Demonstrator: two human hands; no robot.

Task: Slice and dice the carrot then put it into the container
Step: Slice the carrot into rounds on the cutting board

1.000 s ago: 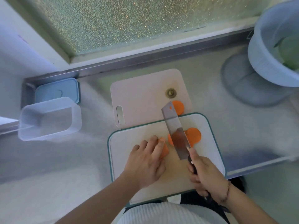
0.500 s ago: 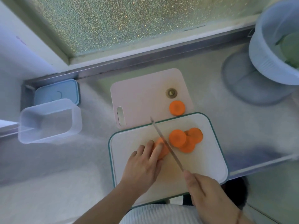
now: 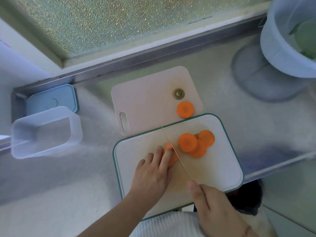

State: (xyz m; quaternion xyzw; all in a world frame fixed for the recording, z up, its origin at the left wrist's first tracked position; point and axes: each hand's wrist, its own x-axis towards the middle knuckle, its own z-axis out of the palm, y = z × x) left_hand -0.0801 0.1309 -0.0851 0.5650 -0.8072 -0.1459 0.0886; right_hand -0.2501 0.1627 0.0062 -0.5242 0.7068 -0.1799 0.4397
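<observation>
At frame centre on the green-rimmed board (image 3: 222, 168), the left hand (image 3: 152, 175) presses the carrot stub (image 3: 172, 156), while the right hand (image 3: 215, 209) grips the knife (image 3: 174, 151), blade edge-on, running lower right to upper left, container (image 3: 46, 132) at left.

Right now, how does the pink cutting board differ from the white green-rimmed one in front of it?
The pink cutting board lies farther back, smaller, with a handle slot; the white board has a green rim and overlaps its near edge. The pink one carries a single carrot slice and a brownish end piece; the white one carries a pile of slices and the carrot piece being cut. Both lie flat, with rounded corners.
</observation>
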